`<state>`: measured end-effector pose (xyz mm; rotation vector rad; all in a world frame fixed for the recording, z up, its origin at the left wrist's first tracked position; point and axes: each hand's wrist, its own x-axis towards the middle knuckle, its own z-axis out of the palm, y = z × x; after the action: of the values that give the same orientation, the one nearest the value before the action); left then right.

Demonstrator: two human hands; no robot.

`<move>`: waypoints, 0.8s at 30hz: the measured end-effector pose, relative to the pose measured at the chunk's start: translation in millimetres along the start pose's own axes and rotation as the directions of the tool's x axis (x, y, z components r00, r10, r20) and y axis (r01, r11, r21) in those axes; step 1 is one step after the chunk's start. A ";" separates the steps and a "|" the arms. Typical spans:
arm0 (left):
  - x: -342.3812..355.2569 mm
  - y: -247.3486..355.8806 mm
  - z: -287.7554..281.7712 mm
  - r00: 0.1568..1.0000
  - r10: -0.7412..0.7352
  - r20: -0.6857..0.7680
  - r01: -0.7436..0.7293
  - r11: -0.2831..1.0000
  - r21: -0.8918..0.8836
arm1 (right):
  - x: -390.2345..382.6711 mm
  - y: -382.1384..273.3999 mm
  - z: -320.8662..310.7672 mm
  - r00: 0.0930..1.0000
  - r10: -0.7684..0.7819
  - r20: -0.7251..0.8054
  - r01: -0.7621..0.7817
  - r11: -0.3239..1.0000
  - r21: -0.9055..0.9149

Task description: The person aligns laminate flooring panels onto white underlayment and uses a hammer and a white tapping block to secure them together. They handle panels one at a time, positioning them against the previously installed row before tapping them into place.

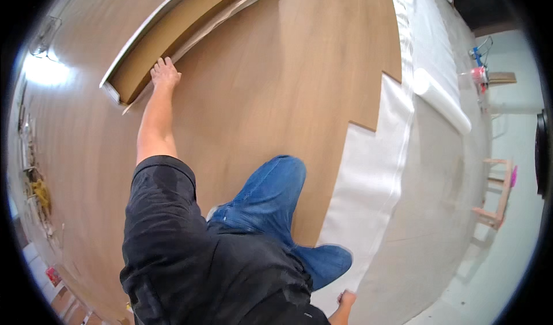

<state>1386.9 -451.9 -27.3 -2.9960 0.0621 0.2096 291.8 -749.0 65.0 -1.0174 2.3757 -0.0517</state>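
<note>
Carton (138,36) | left hand (165,72) over edge, right hand (347,298) curled, grips unclear | knees (276,181) between | white roll (442,101) at right

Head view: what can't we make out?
All in the head view:
- Right hand: palm hidden by its own curled fingers.
- Left hand: grip or mere touch on the box, too small to tell.
- Box's far end: cut off by top edge.
- Yellow thing: too small, at left rim.

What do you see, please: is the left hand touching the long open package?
Touching: the head view shows the left hand with fingers over the near edge of the long open package.
</note>
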 end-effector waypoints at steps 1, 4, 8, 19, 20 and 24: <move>20.8 13.4 -0.4 0.999 -0.032 -0.009 0.032 0.999 -0.026 | -9.4 0.0 -15.7 0.992 0.072 -0.099 -0.082 0.992 -0.098; 67.8 52.9 -1.7 0.989 -0.031 0.147 0.043 0.996 -0.081 | -42.7 7.3 -51.3 0.994 0.109 -0.033 -0.111 0.991 -0.074; 120.5 76.4 17.6 0.975 -0.049 0.218 0.082 0.986 -0.144 | -73.3 4.8 -47.8 0.956 0.292 -0.001 -0.291 0.954 -0.072; 136.9 94.0 88.3 0.890 0.450 0.071 -0.456 0.884 0.106 | -37.2 -31.6 -34.3 0.904 0.422 0.071 -0.412 0.903 -0.125; 129.9 97.1 83.7 0.876 0.482 0.028 -0.482 0.876 0.014 | -28.1 -33.1 -37.1 0.905 0.418 0.077 -0.405 0.903 -0.147; 75.4 136.1 77.4 0.788 0.573 0.225 -0.591 0.807 0.012 | 10.0 -35.5 -38.0 0.921 0.379 0.092 -0.362 0.918 -0.158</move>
<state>1444.1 -578.2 -132.0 -2.7516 0.9582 0.5703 290.5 -787.7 101.1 -0.5910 2.4436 0.3118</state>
